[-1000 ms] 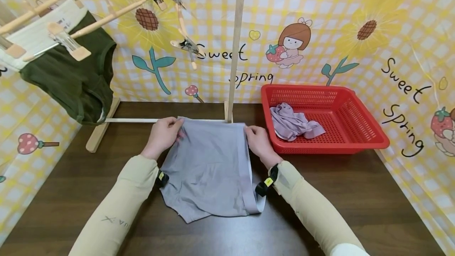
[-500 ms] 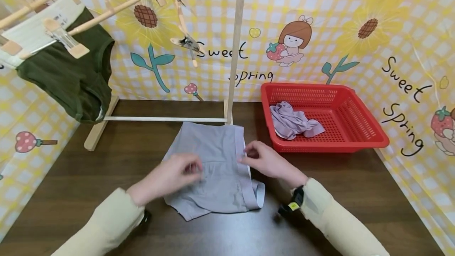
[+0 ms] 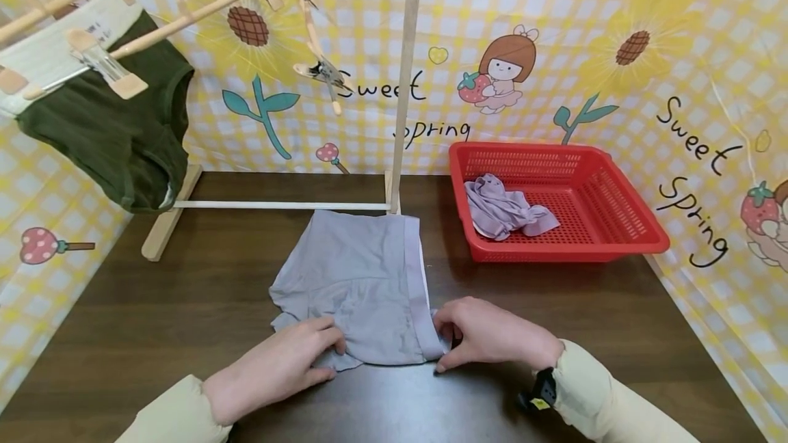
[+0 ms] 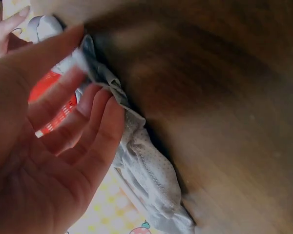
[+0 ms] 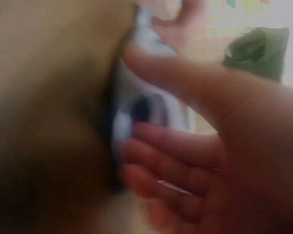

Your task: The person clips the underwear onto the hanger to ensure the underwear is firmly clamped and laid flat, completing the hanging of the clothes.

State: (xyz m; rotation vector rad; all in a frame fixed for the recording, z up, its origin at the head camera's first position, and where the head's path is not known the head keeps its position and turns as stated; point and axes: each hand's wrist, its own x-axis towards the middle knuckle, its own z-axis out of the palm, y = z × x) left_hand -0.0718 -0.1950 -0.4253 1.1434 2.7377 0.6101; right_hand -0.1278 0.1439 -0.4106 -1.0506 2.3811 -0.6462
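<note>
Grey boxer briefs (image 3: 369, 279) lie flattened on the dark wooden table, waistband toward the right. At their near left edge, the fingertips of my left hand (image 3: 283, 361) touch the cloth, thumb held apart; the left wrist view shows these fingers loosely bent beside the fabric edge (image 4: 146, 165). My right hand (image 3: 492, 333) is at the near end of the waistband (image 3: 420, 286), its fingers over the corner and its thumb spread away on the table side. In the blurred right wrist view, thumb and fingers stand apart around the rolled waistband opening (image 5: 144, 109).
A red plastic basket (image 3: 572, 255) at the right holds a crumpled mauve garment (image 3: 501, 207). Dark green briefs (image 3: 123, 115) hang clipped on a wooden hanger at the left. Behind the boxer briefs stands a rack with a wooden post (image 3: 406, 87) and a white bottom bar (image 3: 283, 205).
Both hands have let go of the far corners of the boxer briefs and come toward the near edge. The near left part of the cloth has shifted slightly.
</note>
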